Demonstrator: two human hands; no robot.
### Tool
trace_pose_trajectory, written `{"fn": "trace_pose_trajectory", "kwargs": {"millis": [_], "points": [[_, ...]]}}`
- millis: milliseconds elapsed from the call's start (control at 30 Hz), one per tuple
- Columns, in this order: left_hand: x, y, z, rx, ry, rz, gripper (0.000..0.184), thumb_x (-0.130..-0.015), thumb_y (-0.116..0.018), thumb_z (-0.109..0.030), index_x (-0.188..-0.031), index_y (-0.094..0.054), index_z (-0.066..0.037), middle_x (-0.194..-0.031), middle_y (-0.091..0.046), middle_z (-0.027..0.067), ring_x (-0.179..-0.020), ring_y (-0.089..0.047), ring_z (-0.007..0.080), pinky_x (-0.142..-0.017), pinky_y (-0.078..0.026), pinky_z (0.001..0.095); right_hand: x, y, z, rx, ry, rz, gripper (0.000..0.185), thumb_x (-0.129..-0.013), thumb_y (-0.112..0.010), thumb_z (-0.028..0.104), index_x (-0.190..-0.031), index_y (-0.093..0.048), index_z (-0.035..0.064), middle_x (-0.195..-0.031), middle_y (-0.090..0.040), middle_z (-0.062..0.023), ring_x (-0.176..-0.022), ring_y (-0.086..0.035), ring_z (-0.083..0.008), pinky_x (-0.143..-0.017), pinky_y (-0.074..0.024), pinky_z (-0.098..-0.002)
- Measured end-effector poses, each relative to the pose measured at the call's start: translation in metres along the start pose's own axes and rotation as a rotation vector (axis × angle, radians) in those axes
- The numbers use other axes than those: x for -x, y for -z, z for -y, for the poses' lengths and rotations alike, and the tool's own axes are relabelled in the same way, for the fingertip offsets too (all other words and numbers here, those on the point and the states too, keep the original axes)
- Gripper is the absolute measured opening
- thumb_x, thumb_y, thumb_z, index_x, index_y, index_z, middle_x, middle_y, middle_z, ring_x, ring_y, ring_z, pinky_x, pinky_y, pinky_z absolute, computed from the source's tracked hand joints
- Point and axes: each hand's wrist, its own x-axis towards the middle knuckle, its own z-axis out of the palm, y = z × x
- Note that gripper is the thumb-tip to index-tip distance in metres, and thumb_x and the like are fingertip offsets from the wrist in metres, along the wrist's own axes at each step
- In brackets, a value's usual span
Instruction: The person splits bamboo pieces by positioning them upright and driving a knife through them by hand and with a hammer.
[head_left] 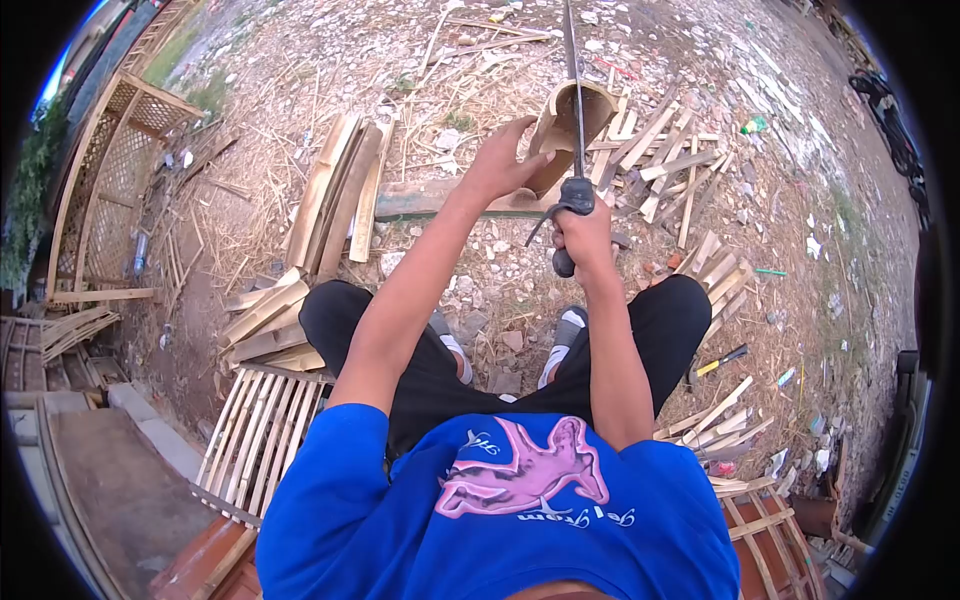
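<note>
My right hand (pixel 586 237) is wrapped round the black handle of a long blade (pixel 577 110), which points up and away from me. The blade crosses the open end of a curved, trough-like piece of split bamboo (pixel 549 135). My left hand (pixel 503 163) lies against the left side of this piece, its fingers apart and the thumb near the inner edge. Beneath the piece, a brown and green log (pixel 415 198) lies across the ground.
Split bamboo strips (pixel 333 195) lie left of the log, with more slats (pixel 665 150) to the right. Lattice frames (pixel 115 185) stand far left. A yellow-and-black tool (pixel 722 361) lies near my right knee. A slatted panel (pixel 262 430) is lower left.
</note>
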Motion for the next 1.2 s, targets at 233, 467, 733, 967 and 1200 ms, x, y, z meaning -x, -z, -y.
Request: {"fn": "trace_pose_trajectory", "kwargs": {"millis": [233,467,733,967,1200], "points": [[0.002,-0.017,0.002,0.118,-0.002,-0.065,0.050,-0.087,-0.068,-0.024,-0.126,-0.052,0.002,-0.109,-0.067,0.0243,-0.105,-0.066,0.0360,-0.086,-0.054,0.0428,0.002,-0.002,-0.006,0.031,-0.003,0.006,0.017,-0.075,-0.066,0.000,-0.089,-0.056,0.0040,-0.066,-0.055,-0.0012,-0.048,-0.049,-0.0097,-0.043,-0.0388,-0.0270],[-0.011,-0.032,0.012,0.098,0.083,-0.120,0.048,-0.083,-0.061,-0.013,-0.126,-0.049,0.003,-0.087,-0.065,0.0303,-0.087,-0.064,0.0471,-0.077,-0.051,0.0500,-0.035,-0.004,-0.032,0.069,0.094,-0.002,0.021,-0.071,-0.066,0.002,-0.090,-0.058,0.0022,-0.068,-0.056,-0.0008,-0.053,-0.052,-0.0108,-0.050,-0.0432,-0.0286],[-0.004,-0.012,0.007,0.141,0.090,-0.111,0.044,-0.080,-0.063,-0.013,-0.121,-0.055,0.001,-0.091,-0.068,0.0256,-0.088,-0.066,0.0434,-0.077,-0.054,0.0459,-0.034,-0.013,-0.043,0.115,0.278,-0.005,0.026,-0.067,-0.069,0.003,-0.092,-0.059,0.0022,-0.076,-0.058,-0.0013,-0.067,-0.052,-0.0102,-0.062,-0.0450,-0.0271],[-0.055,0.084,-0.093,0.029,-0.239,-0.297,0.038,-0.078,-0.068,-0.020,-0.109,-0.061,0.001,-0.088,-0.069,0.0231,-0.085,-0.068,0.0392,-0.075,-0.055,0.0436,-0.008,-0.019,0.078,0.035,0.547,0.062,0.025,-0.070,-0.073,0.007,-0.090,-0.058,0.0031,-0.075,-0.059,0.0002,-0.066,-0.051,-0.0085,-0.061,-0.0440,-0.0263],[-0.044,0.063,-0.057,-0.075,-0.136,-0.006,0.055,-0.078,-0.071,-0.032,-0.119,-0.056,0.001,-0.088,-0.069,0.0236,-0.084,-0.068,0.0409,-0.075,-0.054,0.0456,-0.026,-0.012,0.011,0.138,0.394,-0.047,0.024,-0.070,-0.075,0.011,-0.088,-0.061,0.0026,-0.074,-0.062,-0.0008,-0.067,-0.056,-0.0101,-0.063,-0.0463,-0.0292]]}}
